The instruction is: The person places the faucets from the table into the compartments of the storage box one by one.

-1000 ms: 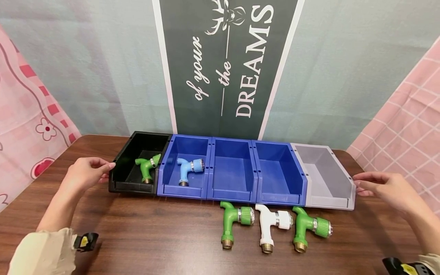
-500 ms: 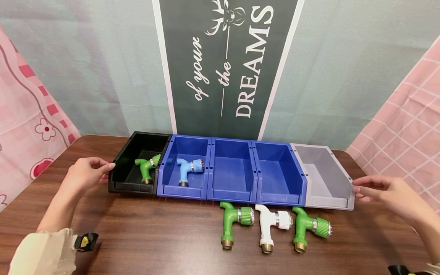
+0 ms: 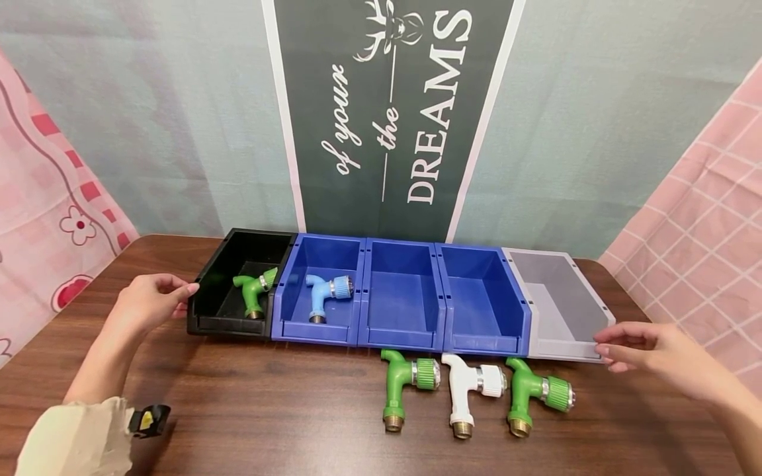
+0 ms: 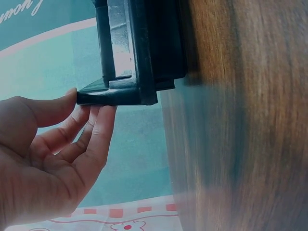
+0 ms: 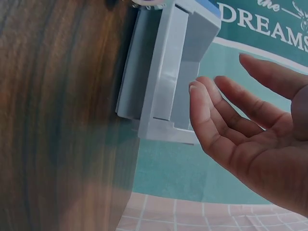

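In the head view, my left hand (image 3: 145, 301) holds the outer side of the black bin (image 3: 229, 325), thumb at its rim. The left wrist view shows the fingertips (image 4: 109, 111) against that bin's side wall. A green faucet (image 3: 253, 297) lies inside it. My right hand (image 3: 663, 354) is at the front right corner of the grey bin (image 3: 580, 291), fingers loosely bent. In the right wrist view, a gap shows between its thumb and fingers, with nothing held. A light-blue faucet (image 3: 319, 294) lies in the left blue bin (image 3: 315, 332).
Two more blue bins, the middle one (image 3: 401, 338) and the right one (image 3: 483, 344), complete the row. Before them on the wooden table (image 3: 268, 410) lie a green faucet (image 3: 394, 390), a white faucet (image 3: 460, 390) and another green faucet (image 3: 520, 393). A printed curtain (image 3: 565, 132) hangs behind.
My right hand has come off the grey bin's outer side and moved towards me and left, to its front corner. The left hand, bins and faucets have stayed in place.
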Motion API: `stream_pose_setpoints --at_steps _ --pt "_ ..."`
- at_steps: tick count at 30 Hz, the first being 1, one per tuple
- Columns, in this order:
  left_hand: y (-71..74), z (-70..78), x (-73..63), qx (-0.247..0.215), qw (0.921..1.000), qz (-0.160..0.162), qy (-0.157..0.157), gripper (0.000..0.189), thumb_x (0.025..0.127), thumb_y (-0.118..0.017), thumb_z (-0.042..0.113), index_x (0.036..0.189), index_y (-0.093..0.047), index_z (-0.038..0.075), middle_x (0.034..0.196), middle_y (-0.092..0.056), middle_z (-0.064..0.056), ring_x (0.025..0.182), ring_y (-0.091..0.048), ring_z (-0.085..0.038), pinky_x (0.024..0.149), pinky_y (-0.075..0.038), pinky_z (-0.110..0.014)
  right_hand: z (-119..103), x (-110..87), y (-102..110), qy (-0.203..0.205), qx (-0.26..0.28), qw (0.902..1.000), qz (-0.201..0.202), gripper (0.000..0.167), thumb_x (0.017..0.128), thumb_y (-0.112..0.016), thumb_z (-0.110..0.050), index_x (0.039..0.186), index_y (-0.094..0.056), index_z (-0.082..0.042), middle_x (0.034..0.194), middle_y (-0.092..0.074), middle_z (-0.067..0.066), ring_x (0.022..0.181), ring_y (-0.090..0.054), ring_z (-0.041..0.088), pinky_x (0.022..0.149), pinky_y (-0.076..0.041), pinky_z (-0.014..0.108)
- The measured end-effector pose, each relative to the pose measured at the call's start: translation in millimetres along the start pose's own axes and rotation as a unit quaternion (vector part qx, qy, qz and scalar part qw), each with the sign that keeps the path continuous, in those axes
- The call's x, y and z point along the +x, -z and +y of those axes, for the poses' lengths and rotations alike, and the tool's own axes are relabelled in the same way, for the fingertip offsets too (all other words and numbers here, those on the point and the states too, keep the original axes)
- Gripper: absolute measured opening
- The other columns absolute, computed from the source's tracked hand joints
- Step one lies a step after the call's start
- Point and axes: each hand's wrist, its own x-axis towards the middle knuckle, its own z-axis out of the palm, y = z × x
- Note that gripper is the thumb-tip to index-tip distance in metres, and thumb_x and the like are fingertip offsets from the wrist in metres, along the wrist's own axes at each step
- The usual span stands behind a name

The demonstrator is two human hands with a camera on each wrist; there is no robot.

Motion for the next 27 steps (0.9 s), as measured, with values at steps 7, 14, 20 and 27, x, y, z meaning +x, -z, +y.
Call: stream_pose_setpoints --at_steps 7,14,20,27 --pt "-0.3 -0.7 -0.1 0.000 1.0000 -0.002 0.000 0.041 0.093 -0.052 0.031 0.094 -0.061 -0.009 0.069 -0.065 -0.004 0.062 -0.062 -0.015 0.058 -0.040 -0.029 3 -1.5 -10 0.000 0.020 0.9990 -0.041 0.031 0.087 -0.049 0.012 0.101 -0.065 -0.010 0.089 -0.067 -0.001 0.077 -0.064 0.012 0.060 -0.053 0.032" --pt "-0.3 -1.2 0.6 0.007 1.0000 0.001 -0.003 0.041 0.094 -0.051 0.031 0.094 -0.061 -0.008 0.069 -0.065 -0.004 0.062 -0.062 -0.015 0.059 -0.039 -0.029 5 -1.9 -18 -0.008 0.029 0.9949 -0.096 0.022 0.089 -0.048 0.009 0.101 -0.062 -0.002 0.089 -0.067 0.002 0.078 -0.064 0.014 0.063 -0.053 0.031" --pt "-0.3 -2.0 0.8 0.006 1.0000 0.002 -0.006 0.041 0.094 -0.051 0.032 0.093 -0.061 -0.008 0.068 -0.065 -0.003 0.062 -0.062 -0.015 0.058 -0.039 -0.029 5 -2.7 -26 -0.021 0.050 0.9910 -0.123 0.015 0.090 -0.048 0.007 0.101 -0.057 0.010 0.091 -0.067 0.002 0.079 -0.064 0.013 0.064 -0.053 0.032" --pt "-0.8 -2.1 1.1 0.005 1.0000 0.003 -0.006 0.042 0.094 -0.051 0.032 0.093 -0.061 -0.008 0.068 -0.065 -0.004 0.062 -0.062 -0.015 0.057 -0.039 -0.029 11 -1.9 -34 -0.011 0.101 0.9824 -0.157 0.015 0.088 -0.048 0.012 0.100 -0.054 0.017 0.092 -0.066 0.001 0.082 -0.062 0.009 0.065 -0.053 0.033"
